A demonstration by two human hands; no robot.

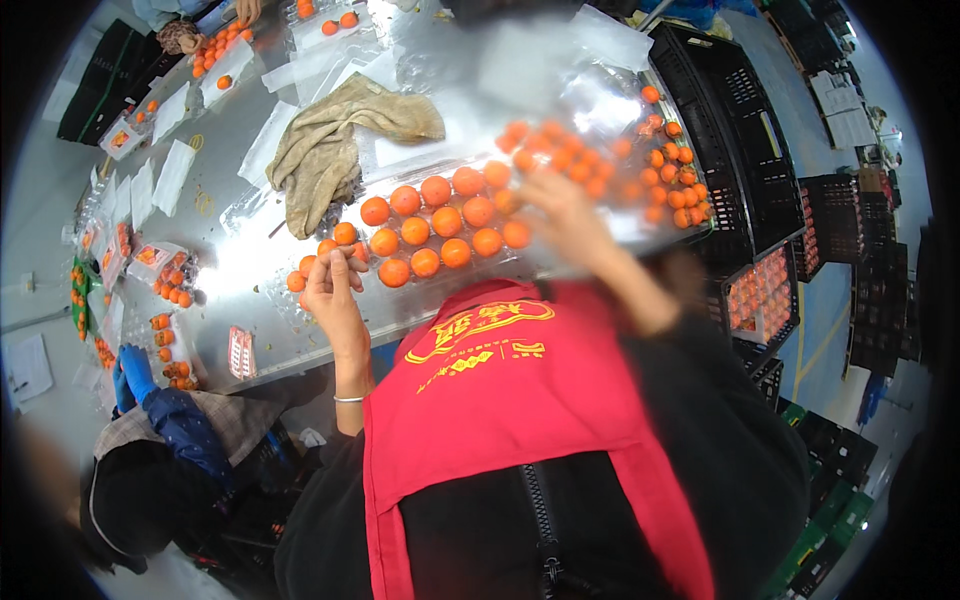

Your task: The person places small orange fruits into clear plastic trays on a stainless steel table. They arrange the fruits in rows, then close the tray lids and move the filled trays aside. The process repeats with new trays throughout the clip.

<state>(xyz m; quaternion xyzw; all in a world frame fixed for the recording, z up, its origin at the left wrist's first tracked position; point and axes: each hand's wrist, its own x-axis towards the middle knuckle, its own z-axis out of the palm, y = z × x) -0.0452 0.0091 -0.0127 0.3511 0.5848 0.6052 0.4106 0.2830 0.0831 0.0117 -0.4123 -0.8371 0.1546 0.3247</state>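
Before me a clear plastic tray (442, 259) on the metal table holds round orange fruits (446, 222) in rows of pockets. My left hand (335, 283) is at its left end, beside a second clear tray (281, 300) with several fruits (307, 264). Its fingers are bent close to a fruit partly hidden behind them; whether they grip it is unclear. My right hand (562, 217), blurred, is over the tray's right end by the loose fruits (570, 154); what it holds cannot be made out.
A brown cloth (330, 139) lies behind the tray. Black plastic crates (724, 135) stand at the right, beside more loose fruits (675, 176). On the left are packed fruits (172, 289) and a co-worker's blue-gloved hands (135, 373). Another person's hand (180, 37) shows at the far left.
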